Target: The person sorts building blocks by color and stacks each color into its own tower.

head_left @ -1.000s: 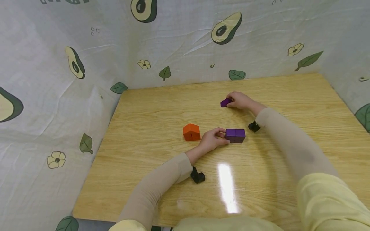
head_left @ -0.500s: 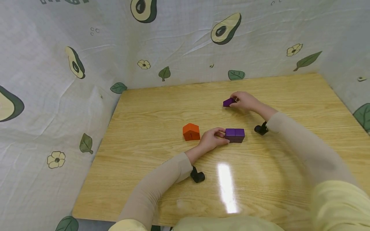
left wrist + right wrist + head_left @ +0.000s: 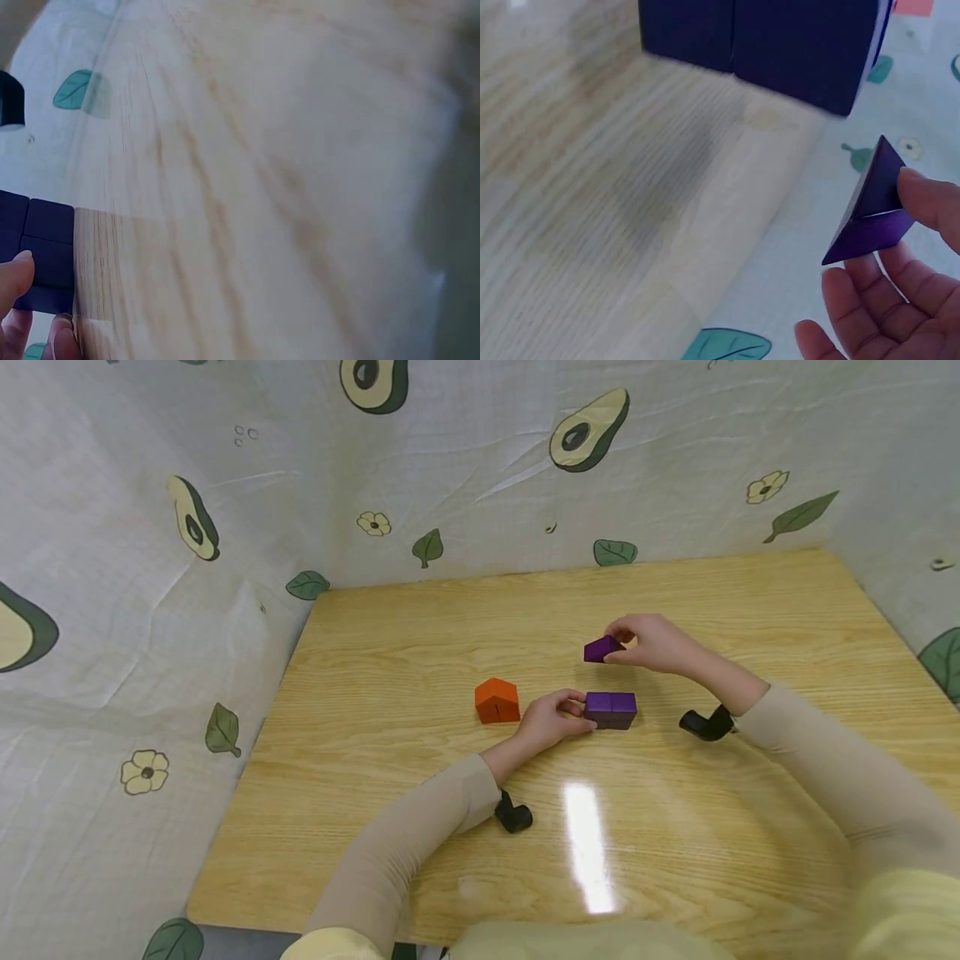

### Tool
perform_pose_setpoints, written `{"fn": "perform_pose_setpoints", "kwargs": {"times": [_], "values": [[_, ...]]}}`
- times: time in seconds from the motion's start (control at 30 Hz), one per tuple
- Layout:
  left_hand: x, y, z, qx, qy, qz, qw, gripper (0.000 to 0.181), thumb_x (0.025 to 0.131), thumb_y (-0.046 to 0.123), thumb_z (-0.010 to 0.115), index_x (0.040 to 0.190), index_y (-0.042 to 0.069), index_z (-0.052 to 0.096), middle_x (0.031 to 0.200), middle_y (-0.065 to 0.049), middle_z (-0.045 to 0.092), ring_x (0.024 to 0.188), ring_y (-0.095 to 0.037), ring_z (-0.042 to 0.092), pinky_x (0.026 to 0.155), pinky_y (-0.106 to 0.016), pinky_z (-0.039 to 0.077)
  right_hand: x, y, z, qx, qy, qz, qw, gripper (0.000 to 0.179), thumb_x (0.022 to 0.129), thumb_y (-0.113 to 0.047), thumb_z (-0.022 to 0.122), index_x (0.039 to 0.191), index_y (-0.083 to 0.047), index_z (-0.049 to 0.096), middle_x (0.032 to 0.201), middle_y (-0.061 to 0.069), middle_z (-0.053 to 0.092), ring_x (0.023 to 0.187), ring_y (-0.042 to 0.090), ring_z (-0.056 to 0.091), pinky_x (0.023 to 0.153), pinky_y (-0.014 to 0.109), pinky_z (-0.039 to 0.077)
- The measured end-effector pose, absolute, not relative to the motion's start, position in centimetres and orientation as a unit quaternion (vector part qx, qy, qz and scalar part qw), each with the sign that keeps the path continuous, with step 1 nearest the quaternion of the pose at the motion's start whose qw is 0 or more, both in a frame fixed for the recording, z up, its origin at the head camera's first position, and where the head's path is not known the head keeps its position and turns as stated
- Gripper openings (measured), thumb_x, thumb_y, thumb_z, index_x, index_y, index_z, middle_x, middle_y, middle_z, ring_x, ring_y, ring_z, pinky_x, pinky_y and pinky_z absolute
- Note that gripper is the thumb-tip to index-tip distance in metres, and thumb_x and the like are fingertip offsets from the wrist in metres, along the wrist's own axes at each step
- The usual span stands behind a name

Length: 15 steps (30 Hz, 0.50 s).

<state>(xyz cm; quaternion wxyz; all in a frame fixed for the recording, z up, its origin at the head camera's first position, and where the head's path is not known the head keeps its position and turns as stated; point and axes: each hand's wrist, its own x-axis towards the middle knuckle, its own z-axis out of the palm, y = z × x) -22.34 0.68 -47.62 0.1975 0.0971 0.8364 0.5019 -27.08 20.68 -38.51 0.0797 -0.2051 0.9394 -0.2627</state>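
Purple blocks (image 3: 611, 712) form a rectangular stack on the table, two across, and the left wrist view shows seams between the blocks (image 3: 49, 259). My left hand (image 3: 550, 722) holds the stack at its left end, thumb on the near side and fingers behind. Just beyond the stack, my right hand (image 3: 658, 645) pinches a purple triangular block (image 3: 600, 650) between thumb and fingertips. In the right wrist view that triangular block (image 3: 876, 206) is tilted and apart from the stack. To the left of the left hand stands an orange house-shaped piece (image 3: 497, 702).
The pieces are on a wooden table (image 3: 390, 652). Its far and left edges meet a white cloth (image 3: 465, 468) printed with avocados and leaves. A black wrist camera (image 3: 513, 814) sits by the left cuff, another black camera (image 3: 707, 725) by the right.
The right hand has brought the triangular block toward me and slightly right, nearer the purple stack. The left hand and the orange piece have stayed in place.
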Motion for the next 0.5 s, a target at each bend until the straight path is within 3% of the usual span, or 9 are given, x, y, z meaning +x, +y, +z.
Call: {"fn": "perform_pose_setpoints", "kwargs": {"times": [0.5], "values": [[-22.2, 0.6, -47.5, 0.103, 0.838, 0.499, 0.197, 0.037, 0.072, 0.028, 0.078, 0.106, 0.02, 0.064, 0.083, 0.008, 0.063, 0.077, -0.006, 0.055, 0.069, -0.02, 0.041, -23.1, 20.6, -38.3, -0.21, 0.936, -0.265, 0.095, 0.032, 0.081, -0.017, 0.069, 0.103, 0.003, 0.06, 0.095, 0.014, 0.063, 0.089, 0.026, 0.058, 0.079, 0.044, 0.046]]}}
